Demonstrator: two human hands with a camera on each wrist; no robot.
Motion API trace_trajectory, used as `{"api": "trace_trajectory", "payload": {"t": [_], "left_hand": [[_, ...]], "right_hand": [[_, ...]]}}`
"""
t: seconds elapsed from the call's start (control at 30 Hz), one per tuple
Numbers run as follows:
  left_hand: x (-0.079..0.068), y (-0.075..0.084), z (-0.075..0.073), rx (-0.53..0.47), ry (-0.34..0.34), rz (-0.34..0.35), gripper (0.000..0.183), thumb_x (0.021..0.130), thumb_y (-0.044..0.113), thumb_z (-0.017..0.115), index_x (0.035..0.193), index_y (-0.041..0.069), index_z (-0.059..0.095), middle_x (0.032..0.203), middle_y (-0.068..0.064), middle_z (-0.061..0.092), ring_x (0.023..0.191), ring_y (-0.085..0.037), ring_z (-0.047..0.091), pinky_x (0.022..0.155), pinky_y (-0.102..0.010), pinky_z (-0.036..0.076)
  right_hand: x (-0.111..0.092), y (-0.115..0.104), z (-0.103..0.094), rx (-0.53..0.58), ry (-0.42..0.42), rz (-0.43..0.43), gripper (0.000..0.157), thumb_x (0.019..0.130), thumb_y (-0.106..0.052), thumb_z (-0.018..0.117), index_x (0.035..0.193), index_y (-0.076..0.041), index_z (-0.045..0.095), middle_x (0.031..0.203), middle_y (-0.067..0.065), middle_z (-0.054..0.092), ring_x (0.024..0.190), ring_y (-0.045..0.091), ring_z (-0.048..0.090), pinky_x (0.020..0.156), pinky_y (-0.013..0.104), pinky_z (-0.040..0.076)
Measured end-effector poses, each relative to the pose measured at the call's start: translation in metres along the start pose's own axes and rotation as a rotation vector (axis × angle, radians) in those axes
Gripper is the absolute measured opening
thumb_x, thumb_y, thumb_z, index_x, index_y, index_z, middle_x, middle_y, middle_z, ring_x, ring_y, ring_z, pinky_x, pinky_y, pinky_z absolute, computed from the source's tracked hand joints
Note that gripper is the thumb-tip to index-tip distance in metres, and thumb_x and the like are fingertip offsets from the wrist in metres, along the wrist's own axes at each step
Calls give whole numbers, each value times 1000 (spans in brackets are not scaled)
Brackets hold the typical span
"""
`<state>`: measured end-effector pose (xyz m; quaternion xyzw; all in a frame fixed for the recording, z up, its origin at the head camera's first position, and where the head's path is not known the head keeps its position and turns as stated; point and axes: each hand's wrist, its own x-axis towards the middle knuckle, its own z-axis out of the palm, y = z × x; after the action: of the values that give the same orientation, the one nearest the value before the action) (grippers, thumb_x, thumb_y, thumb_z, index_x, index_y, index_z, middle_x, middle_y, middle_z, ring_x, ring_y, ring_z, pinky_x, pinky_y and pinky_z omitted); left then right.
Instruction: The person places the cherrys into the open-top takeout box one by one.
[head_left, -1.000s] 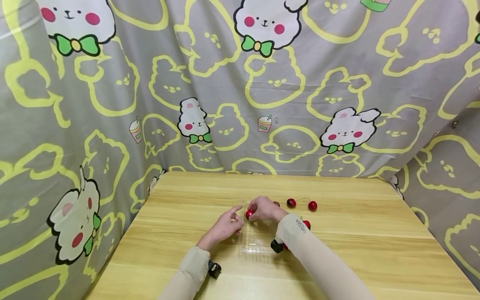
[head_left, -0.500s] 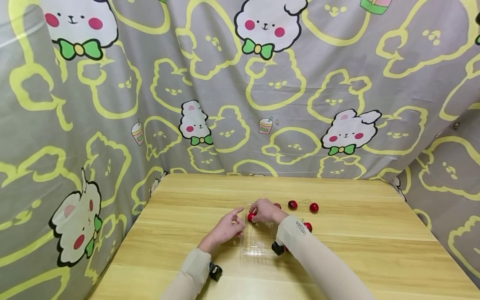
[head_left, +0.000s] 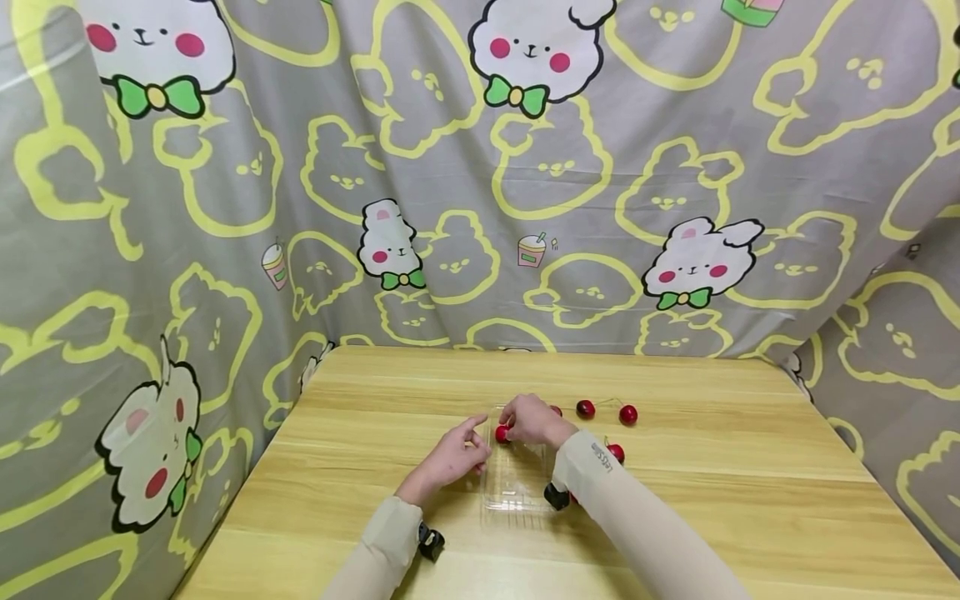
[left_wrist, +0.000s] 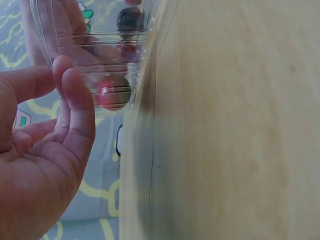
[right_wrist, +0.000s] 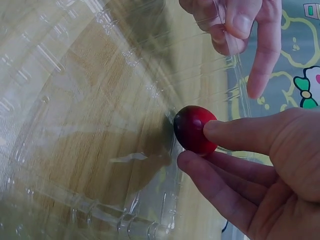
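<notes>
A clear plastic box (head_left: 517, 492) stands on the table, its ribbed walls visible in both wrist views. At its left side, my left hand (head_left: 453, 454) pinches the rim between thumb and fingers (left_wrist: 80, 95). Inside the far left corner, my right hand (head_left: 531, 419) holds a dark red cherry (right_wrist: 192, 129) between thumb and fingertips, low by the wall. More cherries lie to the right of the box: a stemmed pair, one cherry (head_left: 585, 409) and another (head_left: 628, 414), and a nearer one (head_left: 615, 453). Another (head_left: 556, 411) is partly hidden behind my right hand.
The wooden table (head_left: 337, 450) extends around the box. A grey patterned curtain (head_left: 450, 192) hangs at the back and both sides. Beside my right wrist camera (head_left: 556, 497), a red bit of cherry peeks out under the sleeve.
The whole head view shifts slightly downward early on. Both hands stay almost in place, the right still holding the cherry in the box's corner.
</notes>
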<state>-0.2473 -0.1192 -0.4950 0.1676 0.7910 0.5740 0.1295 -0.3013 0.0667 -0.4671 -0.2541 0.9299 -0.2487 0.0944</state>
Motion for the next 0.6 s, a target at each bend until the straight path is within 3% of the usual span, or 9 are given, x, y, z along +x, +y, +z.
{"api": "trace_trajectory", "payload": {"t": [0.27,0.6], "left_hand": [[0,-1,0,20,-1,-7,63,90,3,58,145,-3,28,83,-7,56,65,-16,61,62,-33,56],[-1,-2,0,3,10,7,67,88,1,60,145,-5,26,84,-9,56,65,-18,61,62,-34,56]], "right_hand": [[-3,1,-3,22,8,-21,15,77,-2,74,92,-4,73,85,8,70,80,21,66,69,32,55],[-8,0,-12,118,-43,59,19,77,-3,75,95,-5,71,86,6,68,78,17,63,68,29,54]]}}
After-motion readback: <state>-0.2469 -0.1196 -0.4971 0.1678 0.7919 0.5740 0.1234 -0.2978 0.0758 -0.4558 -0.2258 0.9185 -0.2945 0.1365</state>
